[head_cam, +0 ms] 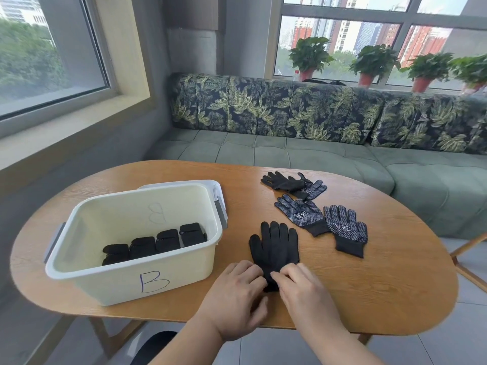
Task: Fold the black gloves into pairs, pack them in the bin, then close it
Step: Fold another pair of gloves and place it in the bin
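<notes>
Head view: at left centre the bin point(110, 283) holds four folded pairs point(167, 241). At lower centre our left grip point(237, 293) and right grip point(303, 288) pinch the cuff of a flat glove point(274, 246). Right of it loose gloves point(300, 213) wait, so we judge packing about half done, with the bin unclosed.

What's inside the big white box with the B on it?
Four folded black glove bundles sit in a row on the floor of the bin. Its near wall hides their lower parts, so anything lying in front of them cannot be seen.
</notes>
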